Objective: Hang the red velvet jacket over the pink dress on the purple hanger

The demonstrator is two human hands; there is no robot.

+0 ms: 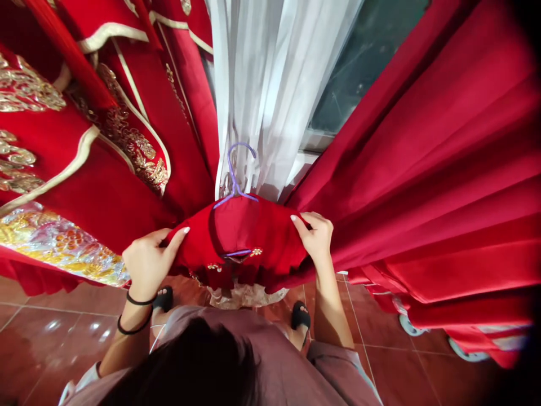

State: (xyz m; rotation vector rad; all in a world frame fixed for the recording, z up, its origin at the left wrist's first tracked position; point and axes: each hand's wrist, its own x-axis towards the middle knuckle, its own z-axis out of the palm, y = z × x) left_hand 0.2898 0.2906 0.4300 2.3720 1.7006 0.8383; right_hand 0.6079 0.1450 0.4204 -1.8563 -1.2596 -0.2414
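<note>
A red garment (pixel 270 225) with small gold flower ornaments is stretched between my two hands in front of my body. Inside its neckline sits a purple clothes hanger (pixel 235 186), its hook pointing up and catching on nothing that I can see. My left hand (pixel 150 256) pinches the garment's left shoulder between thumb and fingers. At the opposite shoulder, my right hand (pixel 316 232) grips the cloth in the same way. The garment's lower part drops out of sight below its front edge.
Red drapes with gold embroidery (pixel 139 152) hang at the left. White curtains (pixel 257 84) hang ahead, beside a dark window (pixel 363 62). Plain red cloth (pixel 422 169) fills the right, above wheels (pixel 412 325) on the tiled floor (pixel 380 361).
</note>
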